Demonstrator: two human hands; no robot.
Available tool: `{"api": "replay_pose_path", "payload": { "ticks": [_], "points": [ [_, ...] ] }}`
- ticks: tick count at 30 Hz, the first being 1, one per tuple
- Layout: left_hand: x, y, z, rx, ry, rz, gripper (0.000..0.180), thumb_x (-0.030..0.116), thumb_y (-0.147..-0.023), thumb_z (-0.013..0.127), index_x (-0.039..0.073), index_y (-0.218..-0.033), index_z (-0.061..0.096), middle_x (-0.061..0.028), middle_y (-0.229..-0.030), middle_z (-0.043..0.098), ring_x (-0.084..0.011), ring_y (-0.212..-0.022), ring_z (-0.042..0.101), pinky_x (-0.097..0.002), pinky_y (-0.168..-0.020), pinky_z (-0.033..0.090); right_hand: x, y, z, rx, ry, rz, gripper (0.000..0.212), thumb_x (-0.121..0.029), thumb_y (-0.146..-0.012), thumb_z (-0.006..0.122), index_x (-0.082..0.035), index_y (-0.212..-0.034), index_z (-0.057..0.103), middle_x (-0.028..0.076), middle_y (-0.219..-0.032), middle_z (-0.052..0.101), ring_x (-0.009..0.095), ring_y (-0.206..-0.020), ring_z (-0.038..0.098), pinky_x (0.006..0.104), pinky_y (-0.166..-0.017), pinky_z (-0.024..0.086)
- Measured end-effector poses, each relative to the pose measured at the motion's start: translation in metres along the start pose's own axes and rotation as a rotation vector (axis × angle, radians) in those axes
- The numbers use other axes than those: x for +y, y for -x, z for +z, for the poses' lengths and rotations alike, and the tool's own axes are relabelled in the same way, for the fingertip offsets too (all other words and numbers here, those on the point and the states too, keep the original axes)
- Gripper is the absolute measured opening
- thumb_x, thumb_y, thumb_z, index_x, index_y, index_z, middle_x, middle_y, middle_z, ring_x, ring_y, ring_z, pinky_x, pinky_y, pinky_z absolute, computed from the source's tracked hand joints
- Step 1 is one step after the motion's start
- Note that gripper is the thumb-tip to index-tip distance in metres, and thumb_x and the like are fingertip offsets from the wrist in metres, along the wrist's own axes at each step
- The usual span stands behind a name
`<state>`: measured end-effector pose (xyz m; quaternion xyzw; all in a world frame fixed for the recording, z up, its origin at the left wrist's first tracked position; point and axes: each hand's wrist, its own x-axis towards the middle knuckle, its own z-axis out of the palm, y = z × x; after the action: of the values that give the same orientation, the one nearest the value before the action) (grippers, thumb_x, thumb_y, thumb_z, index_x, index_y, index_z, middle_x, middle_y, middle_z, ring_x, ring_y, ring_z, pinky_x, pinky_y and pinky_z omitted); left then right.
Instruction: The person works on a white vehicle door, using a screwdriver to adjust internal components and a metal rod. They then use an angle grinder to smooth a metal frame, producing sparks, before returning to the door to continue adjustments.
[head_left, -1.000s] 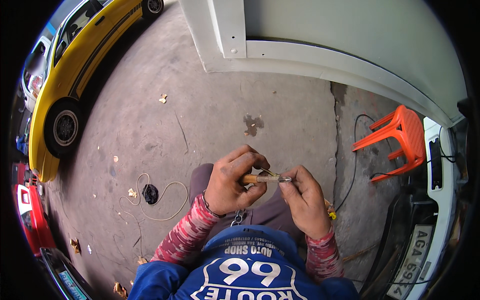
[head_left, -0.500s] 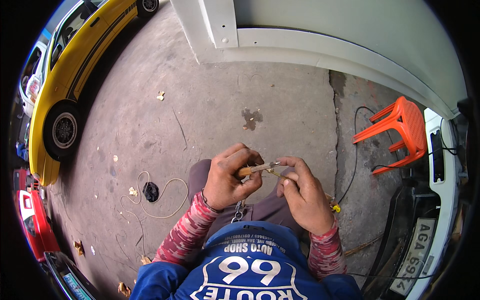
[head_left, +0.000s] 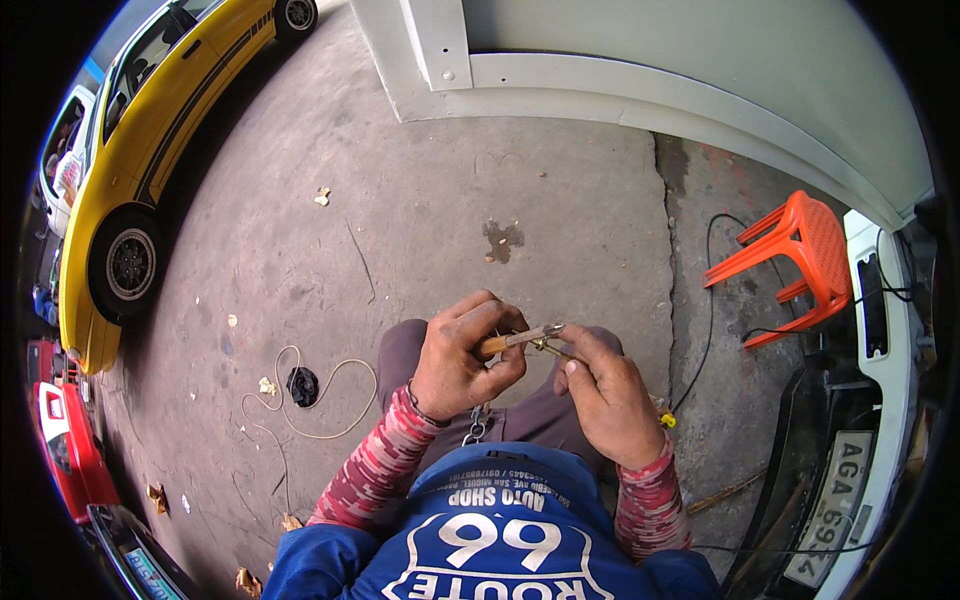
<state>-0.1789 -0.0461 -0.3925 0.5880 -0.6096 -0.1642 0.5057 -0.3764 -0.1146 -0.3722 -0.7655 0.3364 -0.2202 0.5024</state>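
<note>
In front of my lap, my left hand (head_left: pixel 462 352) is closed around a slim tool with a yellowish wooden-looking body and a grey metal tip (head_left: pixel 518 340). The tip points right, toward my other hand. My right hand (head_left: pixel 610 405) pinches a thin brass-coloured rod (head_left: pixel 553 350) between thumb and fingers. Its left end lies just under the tool and seems to touch it. My right index fingertip is close beside the tool's tip. The exact kind of both pieces is too small to make out.
A looped pale cord (head_left: pixel 335 434) and a black bundle (head_left: pixel 302 386) lie on the concrete floor at left. An orange plastic stool (head_left: pixel 822 255) and black cable stand right. A yellow car (head_left: pixel 190 110) is far left; a large pale panel (head_left: pixel 600 95) spans the upper right.
My right index finger has straightened slightly and shifted a little lower at the tool's tip. Both hands keep their hold in nearly the same place.
</note>
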Motion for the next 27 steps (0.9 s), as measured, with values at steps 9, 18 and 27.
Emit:
{"api": "replay_pose_path", "payload": {
  "ticks": [9,18,27],
  "points": [
    [-0.002,0.000,0.003,-0.006,0.008,0.007,0.018,0.005,-0.073,0.071,0.000,-0.089,0.067,-0.0110,-0.080,0.063,-0.0244,-0.068,0.064,-0.0333,-0.062,0.051,0.009,0.000,-0.001,-0.079,-0.041,0.092,0.026,-0.009,-0.104,0.056,0.005,-0.126,0.059,0.006,-0.082,0.063,0.011,-0.074,0.060,0.0285,-0.068,0.050],
    [-0.007,0.002,0.004,-0.006,0.008,-0.046,0.017,0.004,-0.073,0.068,-0.001,-0.089,0.065,-0.0125,-0.079,0.061,-0.0282,-0.068,0.063,-0.0355,-0.063,0.050,0.017,-0.003,0.011,0.018,-0.123,0.062,0.027,-0.014,-0.102,0.058,-0.005,-0.128,0.062,0.014,-0.072,0.065,0.018,-0.061,0.061,0.0359,-0.059,0.048],
    [-0.002,0.005,0.027,0.024,0.061,-0.155,0.008,0.000,-0.081,0.061,-0.001,-0.089,0.060,-0.0069,-0.072,0.056,-0.0153,-0.063,0.051,-0.0295,-0.060,0.043,0.035,0.001,0.019,0.152,-0.129,0.010,0.028,-0.022,-0.100,0.066,-0.002,-0.119,0.072,0.024,-0.104,0.073,0.034,-0.098,0.075,0.0361,-0.080,0.057]
  ]
}}
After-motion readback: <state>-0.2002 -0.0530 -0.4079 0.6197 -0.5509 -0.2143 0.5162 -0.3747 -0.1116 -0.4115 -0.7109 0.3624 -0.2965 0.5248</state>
